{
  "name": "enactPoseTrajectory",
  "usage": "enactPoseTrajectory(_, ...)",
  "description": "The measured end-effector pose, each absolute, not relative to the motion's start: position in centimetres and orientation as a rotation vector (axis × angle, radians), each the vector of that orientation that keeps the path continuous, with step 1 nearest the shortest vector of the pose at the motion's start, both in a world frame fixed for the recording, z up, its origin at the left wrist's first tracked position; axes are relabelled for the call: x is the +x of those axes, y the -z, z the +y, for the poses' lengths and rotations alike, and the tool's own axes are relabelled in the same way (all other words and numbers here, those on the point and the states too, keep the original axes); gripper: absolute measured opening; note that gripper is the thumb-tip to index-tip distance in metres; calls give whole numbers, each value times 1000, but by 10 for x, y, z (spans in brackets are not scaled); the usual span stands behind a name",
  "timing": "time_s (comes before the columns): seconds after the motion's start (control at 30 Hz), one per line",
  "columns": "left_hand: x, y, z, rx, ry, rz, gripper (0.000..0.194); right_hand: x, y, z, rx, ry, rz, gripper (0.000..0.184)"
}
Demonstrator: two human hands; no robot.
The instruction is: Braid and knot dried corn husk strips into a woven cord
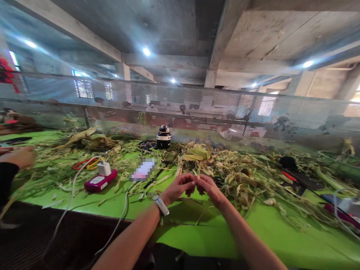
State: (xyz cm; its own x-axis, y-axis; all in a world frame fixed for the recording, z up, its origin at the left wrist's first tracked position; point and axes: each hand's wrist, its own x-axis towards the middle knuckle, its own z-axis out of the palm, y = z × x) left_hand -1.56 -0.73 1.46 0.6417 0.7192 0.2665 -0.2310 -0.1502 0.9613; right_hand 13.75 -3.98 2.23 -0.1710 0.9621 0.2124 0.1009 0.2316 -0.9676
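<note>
My left hand (179, 188), with a white band on its wrist, and my right hand (210, 188) meet above the green tabletop (194, 238). The fingertips of both are pinched together, touching, around a thin pale strip of corn husk (198, 174). Most of that strip is hidden by the fingers. Just beyond my hands lies a larger yellow-green corn husk (198, 153) on a heap of dry shredded husks (236, 176). A phone (143, 169) with a blurred-out screen lies left of my left hand, a cable running from it.
A magenta power bank (100, 181) with a white charger (104, 168) stands to the left. A black bottle (163, 137) stands before the perforated metal screen (180, 101). Another person's hand (21, 156) reaches in at far left. Dark items (300, 176) lie among husks at right.
</note>
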Motion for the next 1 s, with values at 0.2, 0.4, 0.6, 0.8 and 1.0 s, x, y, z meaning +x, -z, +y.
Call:
enactPoseTrajectory(0.2, -16, -14, -7, 1471, -868, 459, 38, 138, -21, -37, -1090, -1030, -1511, 49)
enactPoseTrajectory(0.4, -16, -13, -5, 1454, -847, 532, 34, 131, -15, -32, -1087, -1198, -1384, 50)
enactPoseTrajectory(0.6, -16, -11, -4, 1442, -831, 568, 33, 126, -10, -34, -1024, -1236, -1336, 49)
enactPoseTrajectory(0.8, -14, -10, -4, 1441, -828, 538, 35, 125, -7, -33, -1018, -1218, -1298, 51)
enactPoseTrajectory(1.0, -13, -14, -5, 1346, -901, 483, 36, 129, -11, -33, -944, -1318, -1186, 51)
